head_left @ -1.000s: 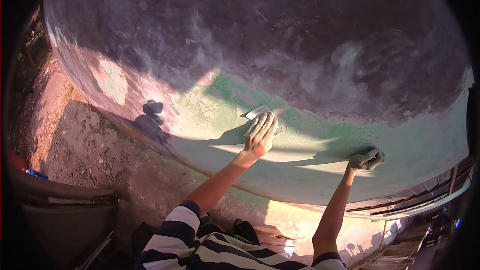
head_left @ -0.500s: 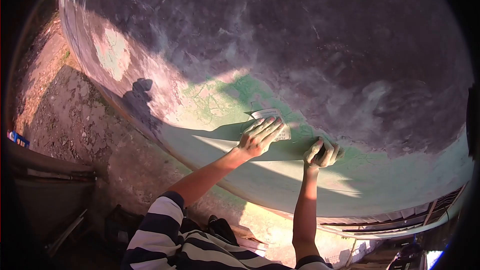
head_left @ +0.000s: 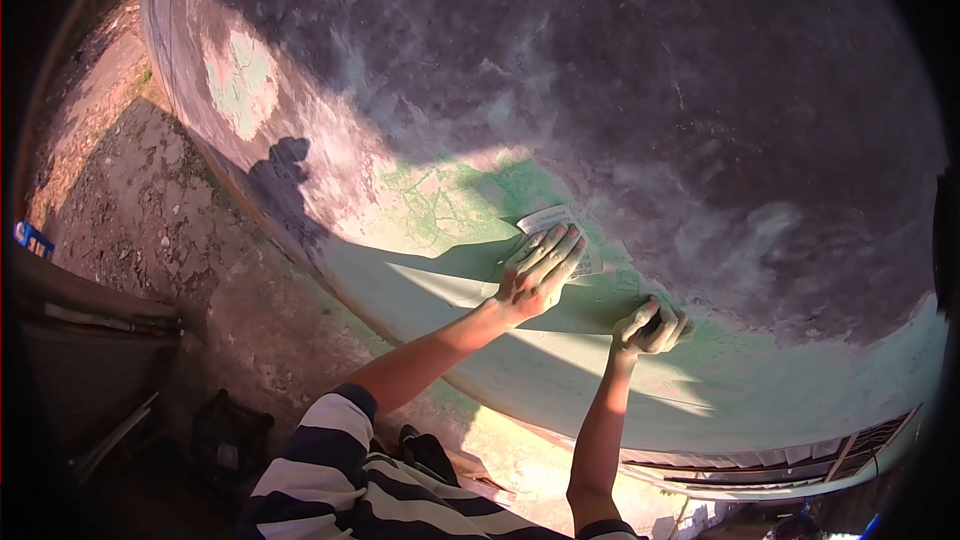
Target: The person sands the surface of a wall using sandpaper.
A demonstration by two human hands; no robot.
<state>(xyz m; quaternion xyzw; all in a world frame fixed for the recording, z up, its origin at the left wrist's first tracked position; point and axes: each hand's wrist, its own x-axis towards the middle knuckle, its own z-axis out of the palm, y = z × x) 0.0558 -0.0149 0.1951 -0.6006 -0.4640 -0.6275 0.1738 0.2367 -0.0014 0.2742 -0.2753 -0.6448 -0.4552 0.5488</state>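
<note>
Patchy plaster wall (head_left: 700,140), pale green below, mottled purple-grey above, faces us. Nearest, below the paper sheet (head_left: 545,219), is our striped cloth sleeve (head_left: 325,435). Our left hand (head_left: 538,272) covers part of the sheet on green plaster, fingers flat and ungripping; right of the sheet, our right hand (head_left: 650,328) curls its fingers, around what we cannot tell. Far left of the sheet spreads crumbly ground (head_left: 135,210).

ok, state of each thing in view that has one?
Left hand: open, fingers extended over the printed sheet.
Printed sheet: against the wall, partly covered.
Right hand: fingers curled, at the wall; grip unclear.
Wall: dark above, green below, cracked in places, partly sunlit.
</note>
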